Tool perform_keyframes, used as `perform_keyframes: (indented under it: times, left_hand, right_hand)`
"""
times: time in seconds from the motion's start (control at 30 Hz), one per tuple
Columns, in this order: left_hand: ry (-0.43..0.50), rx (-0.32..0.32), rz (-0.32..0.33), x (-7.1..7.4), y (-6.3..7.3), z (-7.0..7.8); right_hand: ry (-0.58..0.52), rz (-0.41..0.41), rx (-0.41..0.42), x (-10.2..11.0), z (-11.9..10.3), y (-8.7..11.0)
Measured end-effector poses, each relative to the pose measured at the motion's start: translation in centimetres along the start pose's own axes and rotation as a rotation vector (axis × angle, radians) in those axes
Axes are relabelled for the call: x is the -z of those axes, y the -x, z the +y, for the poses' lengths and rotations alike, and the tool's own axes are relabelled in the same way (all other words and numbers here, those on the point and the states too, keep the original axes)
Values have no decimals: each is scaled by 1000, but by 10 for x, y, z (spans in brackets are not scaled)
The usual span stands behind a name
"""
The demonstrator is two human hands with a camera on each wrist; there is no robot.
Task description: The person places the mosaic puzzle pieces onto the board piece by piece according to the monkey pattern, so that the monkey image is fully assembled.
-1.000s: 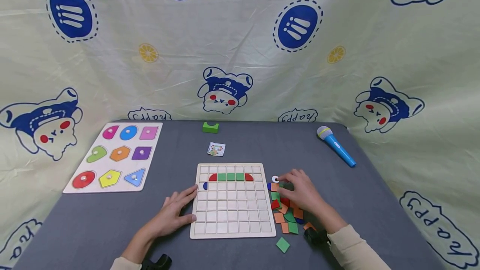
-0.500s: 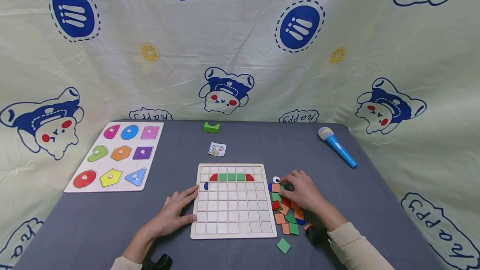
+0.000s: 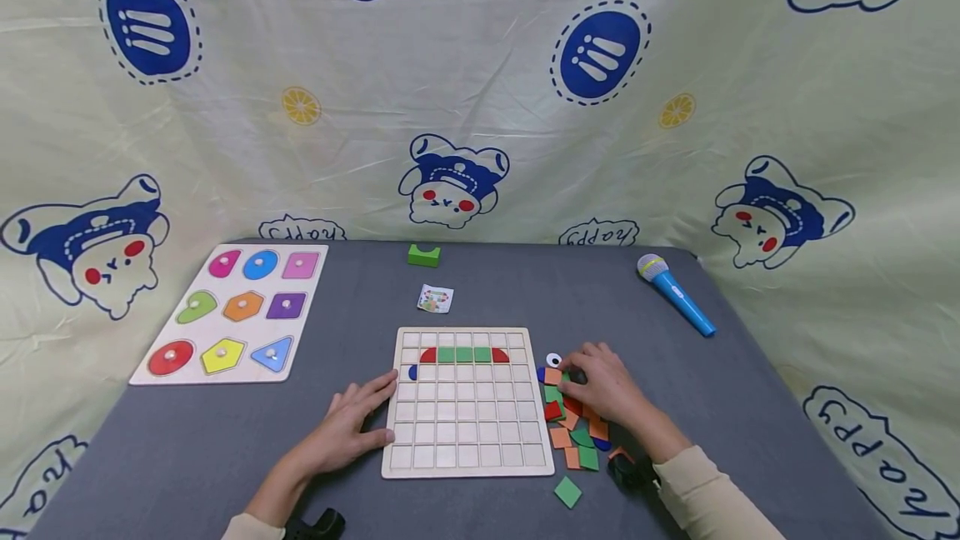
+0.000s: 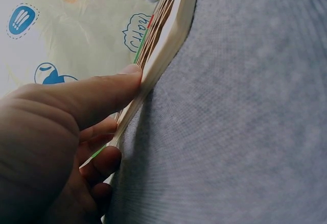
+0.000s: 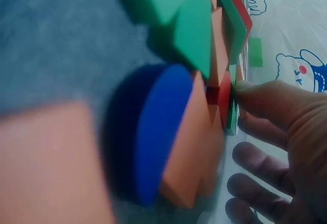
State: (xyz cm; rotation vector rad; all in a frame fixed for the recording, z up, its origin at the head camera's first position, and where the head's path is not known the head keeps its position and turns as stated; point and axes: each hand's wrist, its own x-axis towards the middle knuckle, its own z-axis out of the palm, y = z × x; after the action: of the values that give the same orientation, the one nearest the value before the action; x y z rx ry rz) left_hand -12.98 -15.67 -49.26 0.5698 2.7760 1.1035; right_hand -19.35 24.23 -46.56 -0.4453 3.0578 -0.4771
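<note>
Pile (image 3: 570,419) at the board's three o'clock occupies the right hand (image 3: 603,382), thumb and forefinger seemingly pinching a green tile (image 5: 231,122). Left hand (image 3: 345,432), thumb and fingers parted, touches the board (image 3: 467,433) at nine o'clock. Picking looks like the step underway; next likely calls for lifting clear, then seating it, perhaps near the blue piece (image 3: 413,372) at ten.

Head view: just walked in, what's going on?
A person is working at a grid board. Their left hand rests against its left edge; their right hand is at the pile of loose pieces, thumb at a green piece, though a firm grip can't be made out. The board holds three green squares between two red pieces, plus a blue piece one row below, to the left.
</note>
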Motion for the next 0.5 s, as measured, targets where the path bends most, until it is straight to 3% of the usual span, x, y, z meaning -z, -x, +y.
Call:
perform_keyframes:
  times: [0.3, 0.5]
  left_hand:
    - [7, 3, -1, 0, 0, 1]
    - [4, 7, -6, 0, 0, 1]
  right_hand:
    - [-42, 13, 2, 7, -2, 1]
    - [-53, 41, 75, 7, -21, 0]
